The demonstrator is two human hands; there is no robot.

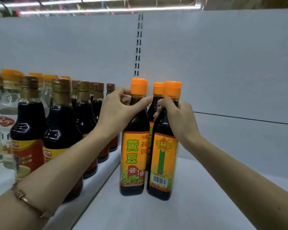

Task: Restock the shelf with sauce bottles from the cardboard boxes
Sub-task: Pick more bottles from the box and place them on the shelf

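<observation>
Now two hands are holding two dark sauce bottles that are standing upright on the white shelf (198, 188). The left hand (119, 110) is curling its fingers and thumb around the neck of the left bottle (134, 146), just under its orange cap (138, 86). The bottle's body is hanging below the hand, and its bottom is sitting on the shelf. The right hand (176, 117) is gripping the neck of the right bottle (163, 163) the same way, just below that bottle's orange cap (172, 88). This bottle is showing its barcode side, and its bottom is on the shelf too.

Both bottles are standing side by side, very close together, near the left edge of this shelf board, where a seam is running toward the back wall. A third bottle (154, 107) with an orange cap is standing right behind them, peeking out between the two hands.

On the next shelf board to the left, rows of other dark bottles with gold caps (61, 122) are standing, and some clear bottles (5, 105) are standing at the far left edge. A thin bracelet (22, 197) is sitting on the left wrist.
</observation>
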